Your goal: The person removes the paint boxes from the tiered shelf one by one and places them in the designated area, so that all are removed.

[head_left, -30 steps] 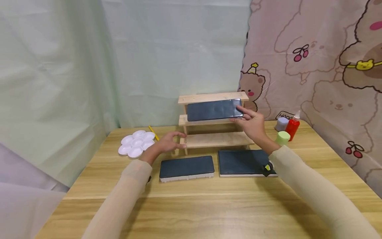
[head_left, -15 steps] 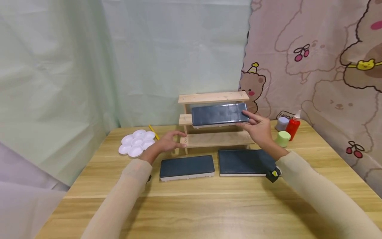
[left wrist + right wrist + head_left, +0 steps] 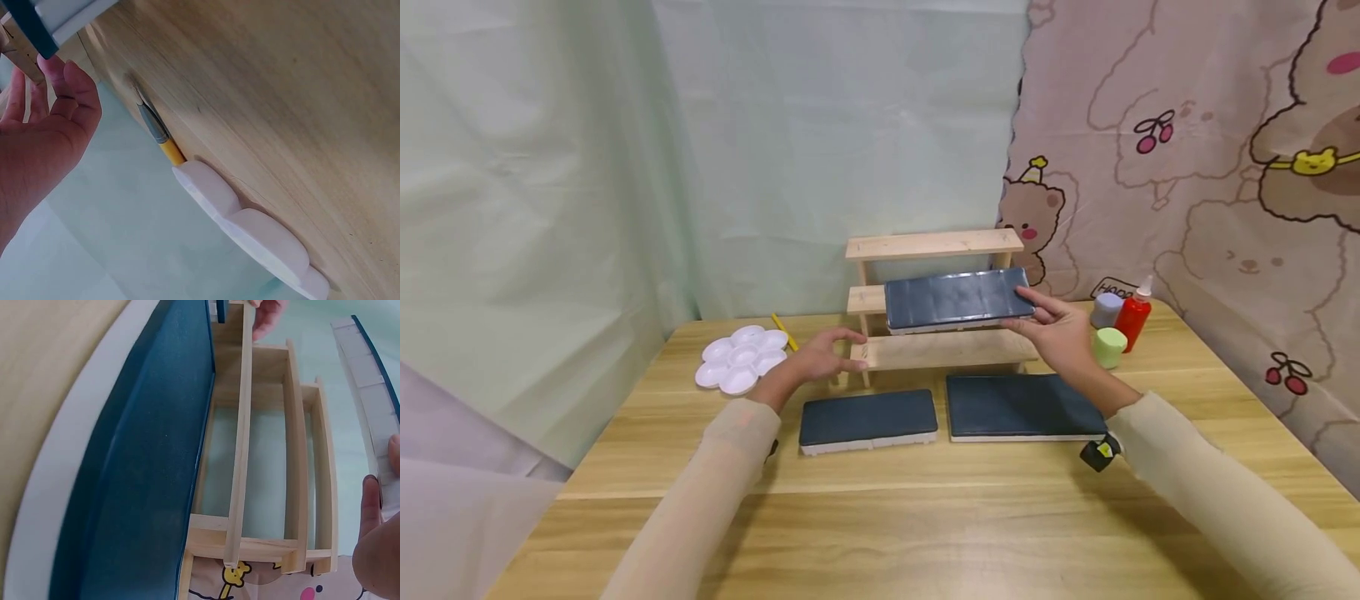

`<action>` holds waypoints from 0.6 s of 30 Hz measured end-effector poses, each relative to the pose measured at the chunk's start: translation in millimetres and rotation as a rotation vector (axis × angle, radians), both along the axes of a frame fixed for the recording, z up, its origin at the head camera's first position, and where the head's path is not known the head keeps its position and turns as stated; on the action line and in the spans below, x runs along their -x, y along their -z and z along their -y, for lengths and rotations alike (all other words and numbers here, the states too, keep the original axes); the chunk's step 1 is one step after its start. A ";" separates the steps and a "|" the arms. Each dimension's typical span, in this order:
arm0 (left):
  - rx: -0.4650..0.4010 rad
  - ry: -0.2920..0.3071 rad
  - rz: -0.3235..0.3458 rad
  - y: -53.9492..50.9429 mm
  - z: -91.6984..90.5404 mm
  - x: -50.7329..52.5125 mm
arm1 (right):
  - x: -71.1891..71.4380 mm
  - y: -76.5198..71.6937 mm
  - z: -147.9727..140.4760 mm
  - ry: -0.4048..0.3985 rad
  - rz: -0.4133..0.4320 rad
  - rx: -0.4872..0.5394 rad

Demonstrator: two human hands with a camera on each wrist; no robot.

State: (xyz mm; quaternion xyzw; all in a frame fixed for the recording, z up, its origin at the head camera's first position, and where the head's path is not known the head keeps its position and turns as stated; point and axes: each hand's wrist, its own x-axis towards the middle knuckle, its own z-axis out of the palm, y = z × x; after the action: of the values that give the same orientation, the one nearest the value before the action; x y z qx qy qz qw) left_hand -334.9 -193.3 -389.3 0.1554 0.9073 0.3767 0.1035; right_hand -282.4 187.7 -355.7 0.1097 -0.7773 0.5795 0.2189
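Observation:
A long flat case with a dark blue lid and white base point(image 3: 958, 298) is in my right hand point(image 3: 1063, 333), thumb below and fingers on its right end. It is tilted in front of the middle step of a three-tier wooden rack point(image 3: 940, 350), above the lowest step. The right wrist view shows the held case's white sectioned side point(image 3: 362, 369) apart from the rack. My left hand point(image 3: 820, 358) grips the left end of the lowest step; in the left wrist view its fingers curl at the wooden end point(image 3: 22, 53).
Two more blue-lidded cases lie before the rack, a narrow one point(image 3: 868, 418) and a wider one point(image 3: 1022, 407). A white flower-shaped palette point(image 3: 743, 358) and yellow-handled paintbrush point(image 3: 161, 134) lie left. A red bottle point(image 3: 1133, 321), green jar point(image 3: 1108, 347) and lilac jar point(image 3: 1107, 309) stand right.
My right hand has brought the held case down and toward me, slightly rightward, from just under the top step. The left hand has stayed on the rack.

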 end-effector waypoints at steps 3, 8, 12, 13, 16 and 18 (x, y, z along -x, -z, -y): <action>0.004 0.002 0.003 -0.2 0.9 -0.6 | -3.6 -0.1 -0.7 0.006 -0.010 -0.001; 0.001 0.001 -0.004 -0.7 2.3 -1.1 | -8.5 -0.7 -3.7 -0.018 -0.037 0.027; 0.015 0.004 -0.014 1.2 1.8 0.8 | -13.0 0.7 -8.4 -0.040 -0.019 0.040; 0.016 0.005 -0.015 1.6 1.6 1.3 | -13.9 1.3 -9.6 -0.039 -0.012 0.035; 0.014 0.009 -0.018 2.2 1.3 1.6 | -16.5 3.0 -12.7 -0.029 0.003 0.021; 0.012 0.010 -0.020 2.4 1.4 1.9 | -18.3 3.9 -14.7 -0.021 0.006 0.002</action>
State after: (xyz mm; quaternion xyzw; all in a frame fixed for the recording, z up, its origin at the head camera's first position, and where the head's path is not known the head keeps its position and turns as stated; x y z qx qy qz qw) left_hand -336.8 -194.7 -391.7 0.1631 0.9098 0.3690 0.0971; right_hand -264.1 202.5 -359.6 0.1159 -0.7761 0.5831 0.2106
